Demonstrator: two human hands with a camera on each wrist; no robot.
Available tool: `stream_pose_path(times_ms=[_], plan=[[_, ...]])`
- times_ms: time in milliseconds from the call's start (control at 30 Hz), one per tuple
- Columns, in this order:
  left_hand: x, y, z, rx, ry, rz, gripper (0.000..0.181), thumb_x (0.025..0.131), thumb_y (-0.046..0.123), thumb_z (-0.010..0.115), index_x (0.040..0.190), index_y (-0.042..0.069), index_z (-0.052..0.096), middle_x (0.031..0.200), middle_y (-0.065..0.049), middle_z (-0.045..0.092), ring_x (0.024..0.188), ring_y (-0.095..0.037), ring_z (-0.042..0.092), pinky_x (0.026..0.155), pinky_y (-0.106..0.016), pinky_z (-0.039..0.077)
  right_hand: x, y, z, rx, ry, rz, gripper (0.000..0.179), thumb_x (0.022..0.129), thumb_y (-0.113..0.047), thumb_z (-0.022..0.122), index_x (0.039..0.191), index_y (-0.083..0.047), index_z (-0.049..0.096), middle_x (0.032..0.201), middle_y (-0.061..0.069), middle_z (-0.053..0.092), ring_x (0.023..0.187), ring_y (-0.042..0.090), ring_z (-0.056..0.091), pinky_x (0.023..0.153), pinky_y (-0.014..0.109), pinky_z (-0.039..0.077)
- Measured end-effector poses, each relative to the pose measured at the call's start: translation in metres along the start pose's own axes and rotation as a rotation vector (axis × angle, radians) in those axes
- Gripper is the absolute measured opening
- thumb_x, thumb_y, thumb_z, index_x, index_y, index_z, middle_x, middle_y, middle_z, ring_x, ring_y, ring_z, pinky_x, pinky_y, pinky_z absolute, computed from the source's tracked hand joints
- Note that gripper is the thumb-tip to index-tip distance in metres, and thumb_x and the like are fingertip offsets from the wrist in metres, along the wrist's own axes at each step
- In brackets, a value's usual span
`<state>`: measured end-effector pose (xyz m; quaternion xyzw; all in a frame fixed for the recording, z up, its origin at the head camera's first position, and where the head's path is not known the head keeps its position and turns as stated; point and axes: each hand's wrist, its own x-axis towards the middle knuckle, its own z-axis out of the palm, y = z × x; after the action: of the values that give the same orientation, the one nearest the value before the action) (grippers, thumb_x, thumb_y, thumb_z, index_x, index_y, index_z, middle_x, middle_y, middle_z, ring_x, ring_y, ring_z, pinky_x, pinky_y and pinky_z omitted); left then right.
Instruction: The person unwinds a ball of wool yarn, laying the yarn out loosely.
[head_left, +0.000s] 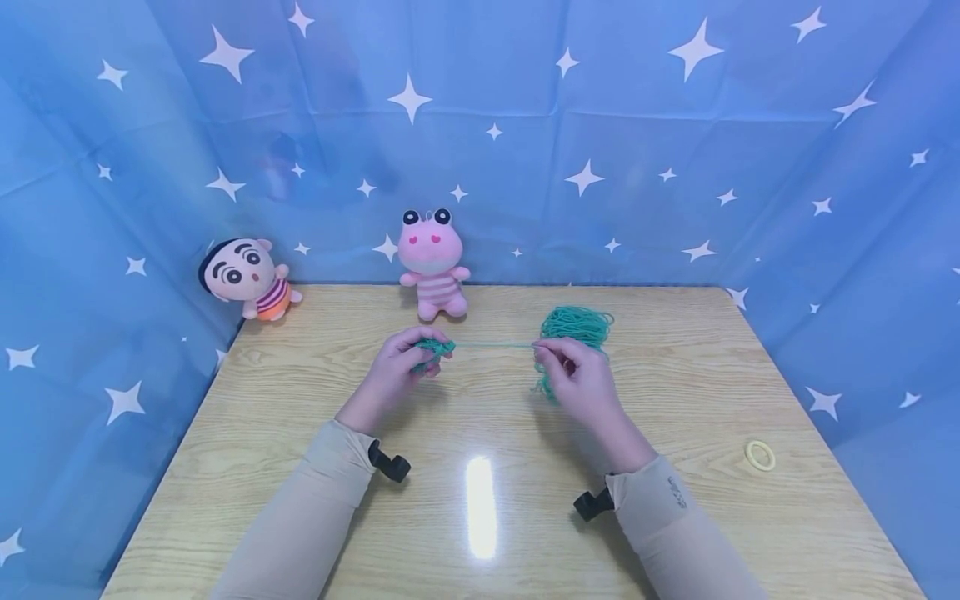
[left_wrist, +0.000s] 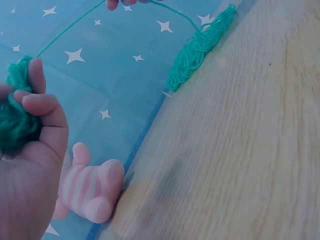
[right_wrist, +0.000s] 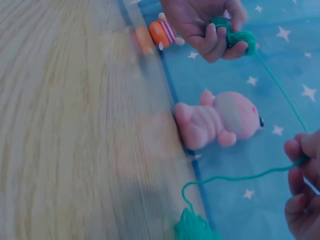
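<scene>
My left hand (head_left: 401, 362) grips a small wound bundle of green yarn (head_left: 433, 352), its fingers curled round it. From that bundle a single strand (head_left: 495, 344) runs taut across to my right hand (head_left: 581, 375), which pinches it between thumb and fingertips. Beyond the right hand, a loose heap of green yarn (head_left: 577, 325) lies on the table. In the right wrist view the strand (right_wrist: 240, 177) sags from the pinching fingers down to that heap (right_wrist: 192, 225). Part of the heap is hidden behind the right hand in the head view.
A pink striped plush toy (head_left: 433, 267) sits at the table's back edge, and a black-haired plush (head_left: 251, 279) at the back left corner. On the right lies a pale yellow ring (head_left: 761, 456). A blue starry curtain (head_left: 510, 167) surrounds the wooden table (head_left: 420, 517).
</scene>
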<state>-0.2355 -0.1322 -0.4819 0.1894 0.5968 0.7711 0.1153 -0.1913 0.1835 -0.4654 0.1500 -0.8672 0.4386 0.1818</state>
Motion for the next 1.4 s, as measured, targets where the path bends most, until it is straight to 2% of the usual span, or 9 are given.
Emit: stream_pose_path(times_ms=[133,267,433,600,833,1000,1167,1267,1400], plan=[[0.0,-0.001,0.0,0.205,0.093,-0.04,0.005,0.11,0.015,0.066,0.113,0.015,0.069,0.099,0.003,0.068,0.082,-0.011,0.059,0.073,-0.022,0.055,-0.003,0.003,-0.005,-0.013,-0.008,0.017,0.019,0.11,-0.017,0.07,0.122,-0.01,0.082,0.097,0.005,0.079,0.073,0.009,0.058,0.062,0.021,0.049],[0.001,-0.001,0.001,0.332,0.177,-0.078,0.014,0.106,0.025,0.075,0.112,0.014,0.07,0.101,0.003,0.066,0.086,-0.013,0.062,0.075,-0.023,0.06,-0.007,0.005,-0.014,-0.042,-0.006,0.045,0.018,0.11,-0.018,0.07,0.121,-0.011,0.082,0.097,0.007,0.078,0.073,0.01,0.057,0.062,0.022,0.048],[0.002,-0.001,0.0,0.364,0.204,-0.047,0.011,0.105,0.022,0.077,0.104,0.014,0.069,0.095,0.003,0.066,0.081,-0.014,0.064,0.074,-0.024,0.06,-0.012,0.016,-0.026,-0.074,0.032,0.053,0.016,0.109,-0.016,0.071,0.118,-0.01,0.082,0.093,0.008,0.075,0.076,0.009,0.056,0.064,0.017,0.047],[0.002,-0.002,0.0,0.295,0.221,0.003,0.01,0.108,0.019,0.071,0.103,0.014,0.064,0.082,0.001,0.066,0.072,-0.014,0.066,0.071,-0.025,0.061,-0.018,0.03,-0.039,-0.073,0.032,0.082,0.019,0.11,-0.018,0.068,0.12,-0.007,0.081,0.097,0.01,0.075,0.082,0.006,0.057,0.067,0.013,0.047],[0.005,-0.003,0.0,0.205,0.231,-0.004,0.021,0.105,0.008,0.073,0.121,0.005,0.06,0.108,-0.006,0.071,0.096,-0.013,0.078,0.085,-0.031,0.07,-0.026,0.049,-0.061,-0.194,-0.038,0.176,0.029,0.113,-0.027,0.065,0.128,-0.006,0.079,0.121,0.014,0.079,0.097,0.014,0.067,0.076,0.013,0.053],[0.007,-0.004,-0.002,0.296,0.238,-0.015,0.048,0.1,0.008,0.08,0.143,0.01,0.06,0.118,-0.01,0.068,0.096,-0.019,0.077,0.085,-0.032,0.07,-0.029,0.058,-0.077,-0.268,-0.118,0.246,0.032,0.113,-0.027,0.063,0.128,-0.004,0.079,0.124,0.018,0.079,0.099,0.029,0.072,0.074,0.027,0.057],[0.006,-0.004,-0.003,0.391,0.223,-0.023,0.042,0.1,0.013,0.081,0.14,0.011,0.069,0.12,-0.014,0.072,0.089,-0.016,0.078,0.084,-0.029,0.069,-0.03,0.058,-0.083,-0.34,-0.281,0.346,0.031,0.111,-0.026,0.063,0.127,-0.005,0.079,0.121,0.02,0.081,0.098,0.031,0.077,0.076,0.042,0.062],[0.006,-0.004,-0.002,0.406,0.198,-0.022,0.036,0.101,0.014,0.08,0.135,0.008,0.071,0.12,-0.016,0.074,0.088,-0.014,0.078,0.084,-0.029,0.069,-0.029,0.055,-0.076,-0.398,-0.373,0.37,0.033,0.11,-0.027,0.064,0.13,-0.004,0.078,0.121,0.02,0.079,0.105,0.036,0.076,0.085,0.053,0.064],[0.005,-0.003,0.0,0.416,0.172,-0.028,0.031,0.101,0.016,0.08,0.13,0.011,0.073,0.114,-0.015,0.075,0.088,-0.014,0.079,0.084,-0.027,0.068,-0.026,0.045,-0.057,-0.463,-0.314,0.308,0.034,0.105,-0.02,0.065,0.132,-0.002,0.075,0.127,0.027,0.072,0.117,0.047,0.068,0.099,0.065,0.058]])
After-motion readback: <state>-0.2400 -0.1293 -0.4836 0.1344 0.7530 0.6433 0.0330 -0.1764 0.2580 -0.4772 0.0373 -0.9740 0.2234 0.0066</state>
